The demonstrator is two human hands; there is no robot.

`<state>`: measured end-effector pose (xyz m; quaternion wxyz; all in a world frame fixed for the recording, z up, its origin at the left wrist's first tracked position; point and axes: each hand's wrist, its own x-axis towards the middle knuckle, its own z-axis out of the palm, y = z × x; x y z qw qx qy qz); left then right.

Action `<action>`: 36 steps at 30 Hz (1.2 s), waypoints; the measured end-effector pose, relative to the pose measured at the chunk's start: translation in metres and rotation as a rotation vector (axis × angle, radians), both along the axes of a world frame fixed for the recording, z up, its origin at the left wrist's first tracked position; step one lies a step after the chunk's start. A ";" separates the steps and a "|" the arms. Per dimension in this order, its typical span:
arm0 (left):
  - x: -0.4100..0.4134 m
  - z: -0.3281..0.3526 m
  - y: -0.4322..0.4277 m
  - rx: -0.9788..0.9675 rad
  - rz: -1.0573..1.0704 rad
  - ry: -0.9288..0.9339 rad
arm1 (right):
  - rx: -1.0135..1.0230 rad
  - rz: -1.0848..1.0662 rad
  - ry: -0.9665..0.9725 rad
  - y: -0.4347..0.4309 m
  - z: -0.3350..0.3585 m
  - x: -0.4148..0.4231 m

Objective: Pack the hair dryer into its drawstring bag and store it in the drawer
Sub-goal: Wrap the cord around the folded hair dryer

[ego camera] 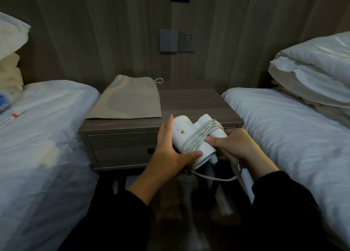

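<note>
I hold a white hair dryer [180, 135] in front of the nightstand, its white cord [200, 135] wound several times round the body and folded handle. My left hand [170, 152] cups the dryer's left side, thumb under the coil. My right hand [234, 144] grips the handle end and the cord's plug, thumb pressing the coil. A loose loop of cord hangs below. The beige drawstring bag [126, 101] lies flat on the nightstand's left half, mouth toward the wall. The drawer [121, 148] in the nightstand front is closed.
The wooden nightstand [198, 103] stands between two beds with white sheets, left bed [43, 137] and right bed [287, 133]. Pillows [318, 67] are piled on the right bed. Wall switches and a socket [177, 40] sit above the nightstand. Papers lie on the left bed.
</note>
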<state>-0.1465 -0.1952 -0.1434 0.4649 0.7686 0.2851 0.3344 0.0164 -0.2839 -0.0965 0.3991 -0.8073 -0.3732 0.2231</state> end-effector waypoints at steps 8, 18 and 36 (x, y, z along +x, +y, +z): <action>-0.002 0.003 0.005 -0.148 0.078 -0.208 | 0.054 0.132 0.059 -0.004 0.012 -0.012; -0.005 0.014 0.000 0.024 0.163 -0.189 | 0.010 0.177 -0.028 0.003 0.009 -0.017; 0.021 0.041 0.064 -0.087 0.156 -0.248 | 0.247 -0.130 0.431 0.052 0.019 0.019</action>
